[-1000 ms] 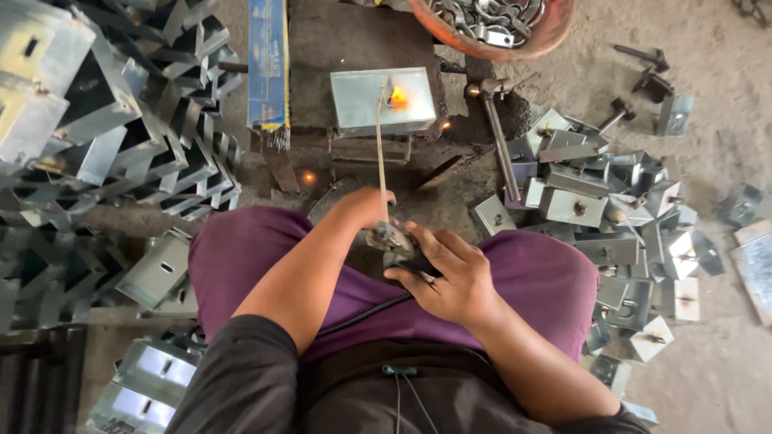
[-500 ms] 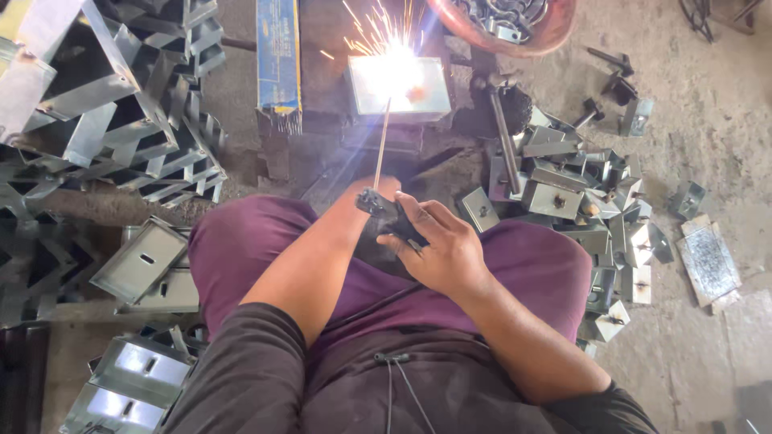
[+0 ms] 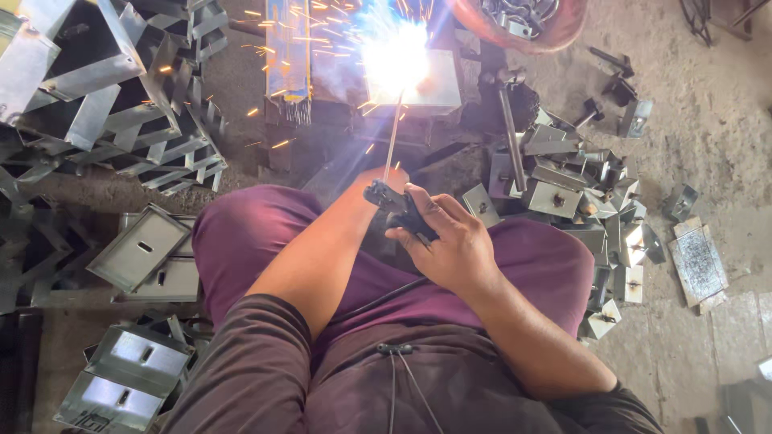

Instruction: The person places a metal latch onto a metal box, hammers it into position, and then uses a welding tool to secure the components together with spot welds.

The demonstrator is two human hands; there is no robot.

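My right hand (image 3: 450,241) grips a black electrode holder (image 3: 398,209) above my lap. A thin welding rod (image 3: 392,137) runs up from it to a grey metal box piece (image 3: 430,88), where a bright white arc (image 3: 394,52) burns and throws sparks. My left hand (image 3: 386,178) sits just under the rod, beside the holder, with its fingers hidden, so what it grips is unclear. A black cable (image 3: 378,299) trails from the holder across my purple trousers.
Stacks of folded metal frames (image 3: 104,104) fill the left. Flat metal boxes (image 3: 137,249) lie by my left knee. Several small metal brackets (image 3: 563,193) are heaped to the right. An orange basin (image 3: 555,32) of parts is at the top. A hammer (image 3: 508,128) lies beside the workpiece.
The arc has grown from a small glow to a bright flare with more sparks. Both hands and the holder stayed close together over my lap; the view shifted slightly.
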